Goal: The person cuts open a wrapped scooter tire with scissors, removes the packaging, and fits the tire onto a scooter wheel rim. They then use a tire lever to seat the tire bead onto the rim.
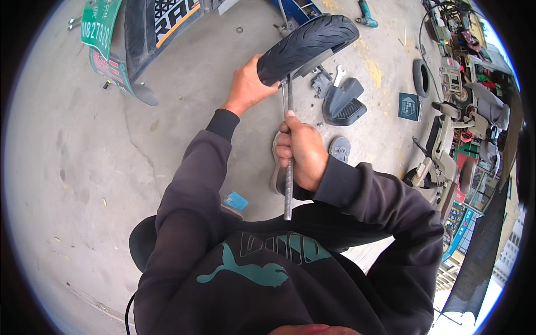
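A black scooter tyre (307, 44) with a grooved tread stands in front of me, tilted toward the upper right. My left hand (245, 86) is closed on its near left edge, the thumb at the lower sidewall. My right hand (304, 149) is wrapped round a ribbed steel tyre lever (288, 195). The lever's far end meets the lower edge of the tyre, close to my left thumb. A second thin bar seems to lie alongside it there; its lower part is hidden by my right hand. How deep the lever's tip sits cannot be seen.
Right of the tyre lie a spanner (339, 75) and dark plastic parts (346, 103). A teal power tool (365, 14) rests farther off. Black bodywork (139, 50) with a green plate (100, 28) is at upper left. A loose tyre (421, 78) and parked scooters (446, 134) are on the right.
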### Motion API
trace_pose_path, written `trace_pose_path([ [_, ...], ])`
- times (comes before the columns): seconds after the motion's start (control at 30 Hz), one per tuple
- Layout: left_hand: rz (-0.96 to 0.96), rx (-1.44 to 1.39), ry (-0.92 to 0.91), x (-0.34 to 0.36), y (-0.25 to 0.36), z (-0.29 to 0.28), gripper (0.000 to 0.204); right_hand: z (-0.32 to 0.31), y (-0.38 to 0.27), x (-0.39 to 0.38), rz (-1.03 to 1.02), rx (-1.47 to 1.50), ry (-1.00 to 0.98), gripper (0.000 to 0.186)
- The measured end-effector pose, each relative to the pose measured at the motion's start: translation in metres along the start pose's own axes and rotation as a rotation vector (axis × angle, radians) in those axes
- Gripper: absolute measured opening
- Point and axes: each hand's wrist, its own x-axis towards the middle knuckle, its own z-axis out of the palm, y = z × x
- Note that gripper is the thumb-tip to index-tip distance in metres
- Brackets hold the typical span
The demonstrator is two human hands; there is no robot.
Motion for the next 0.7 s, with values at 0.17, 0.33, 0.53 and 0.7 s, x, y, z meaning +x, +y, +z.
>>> trace_pose_path([
  [0.17,0.026,0.041,-0.089,0.011,-0.002,0.005,0.056,-0.016,-0.027,-0.027,0.036,0.101,0.014,0.03],
  [0.33,-0.025,0.145,-0.017,0.023,-0.024,-0.019,0.062,-0.051,-0.11,-0.112,-0.377,-0.356,-0.045,0.033],
  [0.53,0.049,0.04,-0.065,0.027,-0.007,-0.002,0.06,-0.189,-0.162,-0.034,-0.873,-0.801,0.122,0.04],
  [0.7,0.028,0.068,-0.089,0.027,0.006,0.0,0.062,-0.217,-0.011,0.128,-0.831,-0.531,0.022,0.044],
])
